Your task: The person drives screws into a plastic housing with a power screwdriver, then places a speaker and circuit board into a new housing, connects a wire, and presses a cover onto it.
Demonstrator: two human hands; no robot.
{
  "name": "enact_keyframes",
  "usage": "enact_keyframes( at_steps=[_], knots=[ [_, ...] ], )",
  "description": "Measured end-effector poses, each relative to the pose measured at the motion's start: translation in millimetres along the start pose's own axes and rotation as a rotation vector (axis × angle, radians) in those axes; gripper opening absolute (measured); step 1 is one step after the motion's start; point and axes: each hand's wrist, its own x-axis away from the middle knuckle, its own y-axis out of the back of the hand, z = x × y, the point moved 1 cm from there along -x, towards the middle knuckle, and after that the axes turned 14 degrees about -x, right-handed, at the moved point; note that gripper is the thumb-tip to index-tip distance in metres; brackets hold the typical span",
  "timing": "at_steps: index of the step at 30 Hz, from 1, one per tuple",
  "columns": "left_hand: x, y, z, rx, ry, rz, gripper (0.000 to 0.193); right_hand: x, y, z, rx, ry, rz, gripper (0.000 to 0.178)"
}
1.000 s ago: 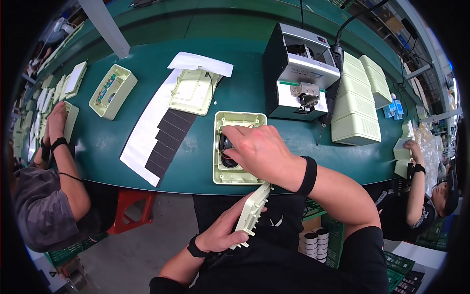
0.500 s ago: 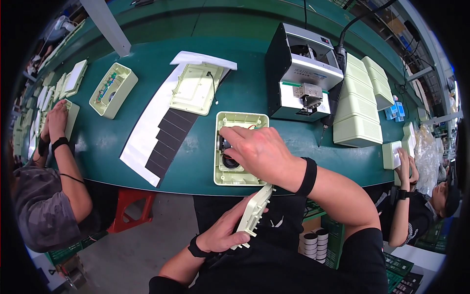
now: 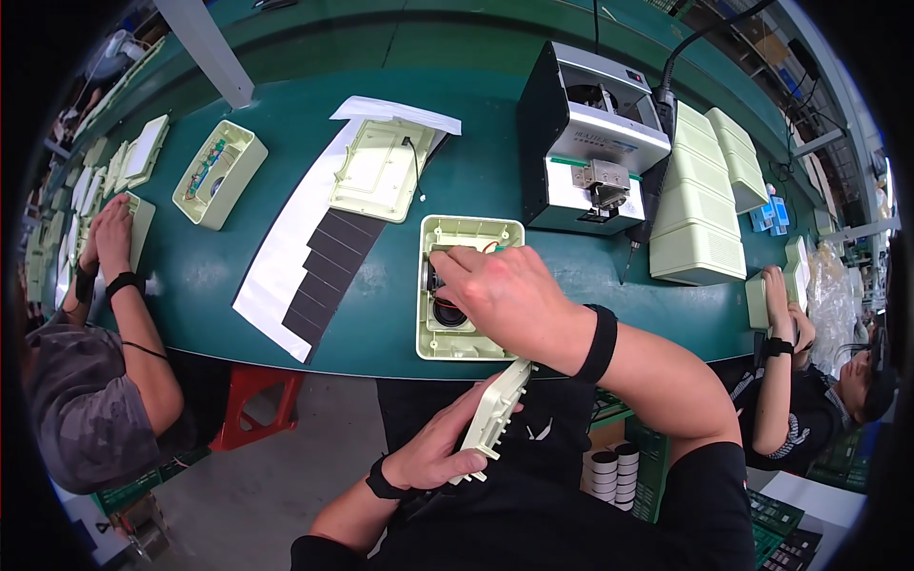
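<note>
My left hand [image 3: 440, 447] grips a pale green plastic cover [image 3: 494, 411] with pegs along its edge, tilted on its side just off the table's front edge. An open pale green plastic housing [image 3: 468, 355] lies on the table in front of me. My right hand [image 3: 505, 295] reaches into it from the right, fingers bent down and closed. Whatever the fingertips pinch is hidden beneath them. Beside them, inside the housing, show a round black speaker [image 3: 447, 313] and a thin red wire.
A black strip sheet with white backing [image 3: 276, 276] lies left, with a pale cover [image 3: 379, 171] on it. Further left stands an open housing with a circuit board [image 3: 220, 176]. A screw feeder [image 3: 595, 143], electric screwdriver [image 3: 640, 214] and stacked housings [image 3: 697, 252] stand right. Co-workers sit both sides.
My right hand has shifted very slightly within the housing, and more red wire shows beside the speaker. My left hand keeps the cover in place. The co-worker at right has turned a pale part.
</note>
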Motion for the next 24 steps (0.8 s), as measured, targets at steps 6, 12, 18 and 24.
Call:
enact_keyframes(
  at_steps=[6, 12, 18, 24],
  knots=[
    [-6, -4, 5, 0.022, 0.002, 0.021, 0.106, -4, 5, 4, 0.162, 0.030, 0.071, 0.028],
    [-1, -10, 1, 0.098, 0.050, -0.022, 0.104, 1, 9, -2, 0.013, 0.069, 0.014, 0.029],
    [13, -9, 9, 0.112, 0.040, -0.045, 0.103, 4, 16, -3, -0.027, 0.139, -0.053, 0.027],
    [15, -10, 9, 0.145, 0.032, -0.048, 0.102, 0, 9, -6, 0.017, 0.178, -0.005, 0.023]
  ],
)
